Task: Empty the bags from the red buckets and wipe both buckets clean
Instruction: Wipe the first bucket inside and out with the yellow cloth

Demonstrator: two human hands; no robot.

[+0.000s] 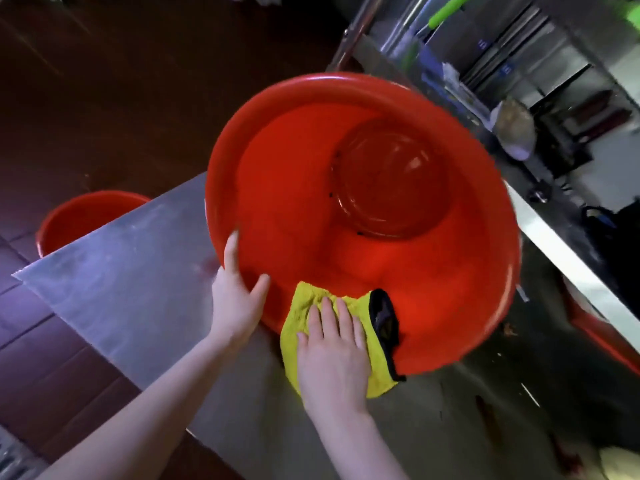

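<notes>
One bucket [294, 202], centre frame, tilting nearward; left hand [235, 303] gripping its rim; right hand [332, 358], fingers flat, pressing cloth [292, 327] alongside.

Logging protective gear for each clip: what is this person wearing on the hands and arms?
Nothing visible. The left hand and right hand have no gloves, and no rings or watch show. Both forearms are uncovered down to the picture's edge, and no sleeve shows.

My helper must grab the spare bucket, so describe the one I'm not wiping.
Start at the steel table. Past its left edge, lower and partly hidden by it, sits the second red bucket. Unlike the tilted red bucket on the table, with a yellow cloth on its rim, it stands untouched.
</notes>
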